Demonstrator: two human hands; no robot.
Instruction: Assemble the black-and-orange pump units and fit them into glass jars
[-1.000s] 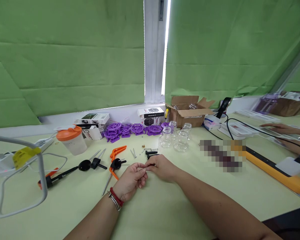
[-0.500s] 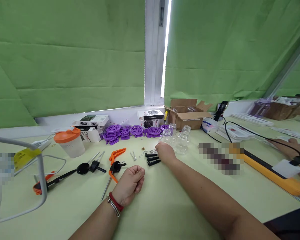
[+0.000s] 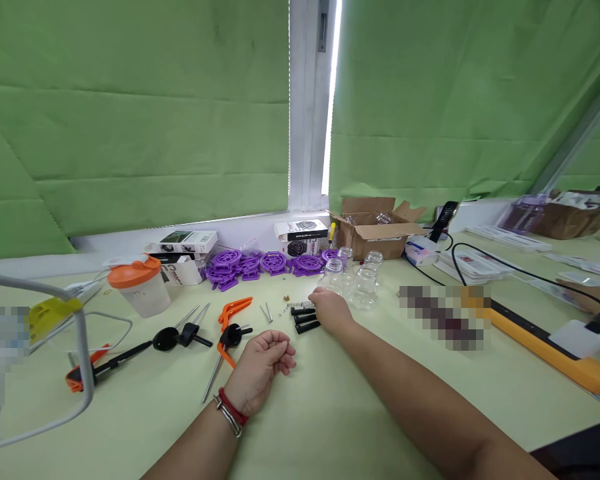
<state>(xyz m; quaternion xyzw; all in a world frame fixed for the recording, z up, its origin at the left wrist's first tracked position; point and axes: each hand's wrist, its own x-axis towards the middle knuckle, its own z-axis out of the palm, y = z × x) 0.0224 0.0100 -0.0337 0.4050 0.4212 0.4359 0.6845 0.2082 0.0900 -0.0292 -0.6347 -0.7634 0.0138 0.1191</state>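
My left hand [image 3: 265, 367] rests over the table with loosely curled, slightly parted fingers, and nothing shows in it. To its left are an orange bent handle [image 3: 235, 308] and a round black part [image 3: 231, 335] with a metal rod. My right hand [image 3: 334, 312] reaches further forward, its fingertips closed beside the small springs [image 3: 300, 305] and the ends of several black plastic handles [image 3: 306, 320]. Whatever its fingers pinch is hidden. Clear glass jars [image 3: 364, 288] stand just behind it. Two metal pins [image 3: 267, 312] and tiny brass-coloured pieces [image 3: 287, 299] lie between the hands.
Purple wheel-shaped parts [image 3: 273, 263] lie along the back, before a white box [image 3: 301, 239] and an open cardboard box [image 3: 380, 237]. An orange-lidded cup [image 3: 141, 287] and a grey metal frame [image 3: 86, 353] stand left. At right lies a yellow-and-black bar [image 3: 540, 340]; another person's hand [image 3: 593, 298] is beyond.
My left hand's fingers have loosened and spread a little from a tighter curl. My right hand has stayed nearly in place by the springs and black handles. The other person's hand has shifted.
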